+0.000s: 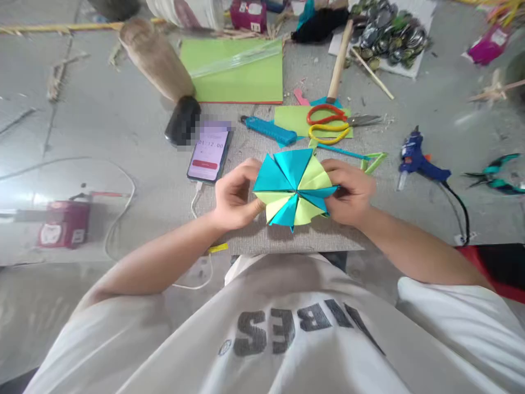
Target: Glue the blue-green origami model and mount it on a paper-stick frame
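Note:
Between my two hands is a round folded-paper pinwheel [292, 171], with blue and pale green segments that meet at its centre. My left hand [237, 198] pinches its left edge between thumb and fingers. On the opposite side my right hand [351, 190] grips the right edge, its fingertips partly hidden behind the paper. Just beyond lie a blue utility knife [268, 130] and scissors [328, 125] with one red and one yellow handle loop, resting on a green paper piece [290, 116]. Thin blue and green folded strips [348, 152] stick out behind the pinwheel.
A phone [210, 153] with a cable lies left of my hands. Green sheets [233, 71] and a wooden cylinder [156, 57] stand farther back. At right are a blue glue gun [422, 156] and pliers [498, 174]. Bottle caps [389, 33] are heaped at the back.

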Demonstrator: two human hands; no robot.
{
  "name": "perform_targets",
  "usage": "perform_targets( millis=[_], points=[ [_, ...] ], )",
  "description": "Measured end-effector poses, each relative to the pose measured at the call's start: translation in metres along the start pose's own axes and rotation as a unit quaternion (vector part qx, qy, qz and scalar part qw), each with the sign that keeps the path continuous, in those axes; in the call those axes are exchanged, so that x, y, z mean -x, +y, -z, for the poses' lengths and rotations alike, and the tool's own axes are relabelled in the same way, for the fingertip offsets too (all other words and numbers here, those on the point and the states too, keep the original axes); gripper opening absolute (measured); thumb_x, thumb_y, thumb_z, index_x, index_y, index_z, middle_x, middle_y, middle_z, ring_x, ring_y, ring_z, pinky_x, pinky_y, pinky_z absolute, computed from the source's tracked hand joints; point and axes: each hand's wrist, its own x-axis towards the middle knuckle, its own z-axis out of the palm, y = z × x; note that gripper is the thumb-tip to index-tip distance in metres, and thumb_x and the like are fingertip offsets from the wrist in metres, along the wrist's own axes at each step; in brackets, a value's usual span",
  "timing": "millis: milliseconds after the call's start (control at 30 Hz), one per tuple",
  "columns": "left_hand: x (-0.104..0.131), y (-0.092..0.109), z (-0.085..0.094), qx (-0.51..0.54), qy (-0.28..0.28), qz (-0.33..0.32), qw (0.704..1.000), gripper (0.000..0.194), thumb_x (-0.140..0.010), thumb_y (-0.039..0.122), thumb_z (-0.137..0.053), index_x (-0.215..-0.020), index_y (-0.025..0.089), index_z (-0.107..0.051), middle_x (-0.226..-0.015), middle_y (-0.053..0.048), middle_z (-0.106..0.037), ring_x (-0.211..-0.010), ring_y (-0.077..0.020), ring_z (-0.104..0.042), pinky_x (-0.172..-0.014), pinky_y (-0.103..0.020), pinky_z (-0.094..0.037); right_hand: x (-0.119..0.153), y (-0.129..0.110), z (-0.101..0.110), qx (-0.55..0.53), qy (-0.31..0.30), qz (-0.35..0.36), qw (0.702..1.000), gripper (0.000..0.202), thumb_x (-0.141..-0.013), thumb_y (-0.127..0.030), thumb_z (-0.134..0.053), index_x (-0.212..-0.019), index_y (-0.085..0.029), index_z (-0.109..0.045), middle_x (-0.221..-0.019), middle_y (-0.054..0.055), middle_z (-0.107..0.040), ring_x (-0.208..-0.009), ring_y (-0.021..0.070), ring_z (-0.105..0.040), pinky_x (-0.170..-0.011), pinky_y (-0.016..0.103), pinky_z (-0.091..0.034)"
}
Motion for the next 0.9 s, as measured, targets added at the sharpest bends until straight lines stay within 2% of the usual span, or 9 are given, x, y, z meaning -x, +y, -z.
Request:
perform_targets(
  millis=[133,233,333,433,500,600,700,800,900],
  points=[
    [0.0,0.01,-0.004,-0.012,-0.017,0.0,1.0,0.033,-0.093,0.045,-0.097,-0.095,0.025,-0.071,-0.078,-0.001,-0.072,-0.068,-0.0165,-0.063,-0.065,-0.034,-0.052,0.0,-0.007,0.0,-0.005,-0.03,0.01,1.0,0.01,-0.099,-0.017,-0.077,-0.106,-0.024,-0.077,-0.096,0.005,-0.082,-0.081,0.0177,-0.079,-0.071,0.03,-0.066],
    [-0.004,0.016,-0.005,-0.02,-0.03,-0.02,0.999,0.049,-0.082,0.054,-0.106,-0.084,0.024,-0.067,-0.072,0.002,-0.065,-0.064,-0.0146,-0.058,-0.062,-0.034,-0.05,0.001,-0.013,0.0,0.001,-0.061,0.021,0.998,0.003,-0.106,-0.027,-0.076,-0.107,-0.024,-0.077,-0.094,0.007,-0.079,-0.081,0.0182,-0.076,-0.071,0.033,-0.066],
    [-0.008,0.021,-0.007,-0.015,-0.044,-0.041,0.998,0.055,-0.08,0.052,-0.108,-0.077,0.023,-0.061,-0.069,0.003,-0.06,-0.064,-0.015,-0.058,-0.061,-0.035,-0.05,0.002,-0.019,-0.004,-0.012,-0.066,0.019,0.998,0.008,-0.109,-0.034,-0.078,-0.107,-0.026,-0.076,-0.094,0.005,-0.078,-0.081,0.0177,-0.074,-0.072,0.034,-0.066],
    [-0.009,0.027,-0.009,-0.011,-0.049,-0.036,0.998,0.054,-0.083,0.049,-0.106,-0.075,0.024,-0.059,-0.07,0.002,-0.061,-0.066,-0.0165,-0.06,-0.062,-0.037,-0.054,0.002,-0.024,-0.007,-0.041,-0.055,0.005,0.998,0.008,-0.109,-0.031,-0.078,-0.103,-0.027,-0.075,-0.093,0.004,-0.077,-0.08,0.0165,-0.072,-0.07,0.034,-0.063],
    [-0.007,0.029,-0.009,-0.006,-0.053,-0.017,0.998,0.05,-0.087,0.047,-0.103,-0.076,0.024,-0.061,-0.072,0.001,-0.062,-0.068,-0.0172,-0.063,-0.063,-0.037,-0.056,0.001,-0.025,-0.007,-0.055,-0.076,0.005,0.996,0.01,-0.108,-0.029,-0.078,-0.1,-0.026,-0.073,-0.092,0.004,-0.076,-0.081,0.0166,-0.071,-0.07,0.034,-0.063],
    [-0.003,0.028,-0.008,0.008,-0.064,0.01,0.998,0.04,-0.088,0.048,-0.102,-0.087,0.026,-0.069,-0.081,-0.001,-0.068,-0.072,-0.0187,-0.067,-0.063,-0.037,-0.058,-0.001,-0.025,-0.004,-0.053,-0.094,0.023,0.994,0.012,-0.108,-0.031,-0.077,-0.099,-0.025,-0.072,-0.09,0.004,-0.075,-0.081,0.0171,-0.073,-0.07,0.034,-0.063],
    [-0.002,0.024,-0.008,0.017,-0.055,0.003,0.998,0.037,-0.09,0.047,-0.099,-0.098,0.025,-0.071,-0.089,-0.003,-0.069,-0.07,-0.0179,-0.067,-0.059,-0.035,-0.058,0.0,-0.023,-0.003,-0.034,-0.053,0.014,0.998,0.014,-0.108,-0.031,-0.078,-0.097,-0.026,-0.074,-0.089,0.004,-0.074,-0.08,0.0175,-0.072,-0.069,0.034,-0.062],
    [-0.004,0.022,-0.009,0.019,-0.048,0.001,0.999,0.033,-0.093,0.046,-0.097,-0.092,0.026,-0.071,-0.087,-0.002,-0.067,-0.068,-0.0164,-0.065,-0.057,-0.034,-0.055,0.002,-0.023,-0.003,-0.028,-0.059,0.014,0.998,0.013,-0.106,-0.029,-0.081,-0.096,-0.025,-0.074,-0.09,0.004,-0.075,-0.08,0.0173,-0.071,-0.069,0.035,-0.062],
    [-0.007,0.022,-0.007,0.016,-0.07,0.005,0.997,0.038,-0.09,0.046,-0.101,-0.088,0.026,-0.069,-0.086,-0.002,-0.066,-0.07,-0.0161,-0.064,-0.057,-0.033,-0.054,0.003,-0.023,-0.004,-0.03,-0.072,0.018,0.997,0.014,-0.107,-0.031,-0.08,-0.096,-0.023,-0.074,-0.091,0.005,-0.076,-0.082,0.0176,-0.072,-0.07,0.035,-0.062]
  ],
)
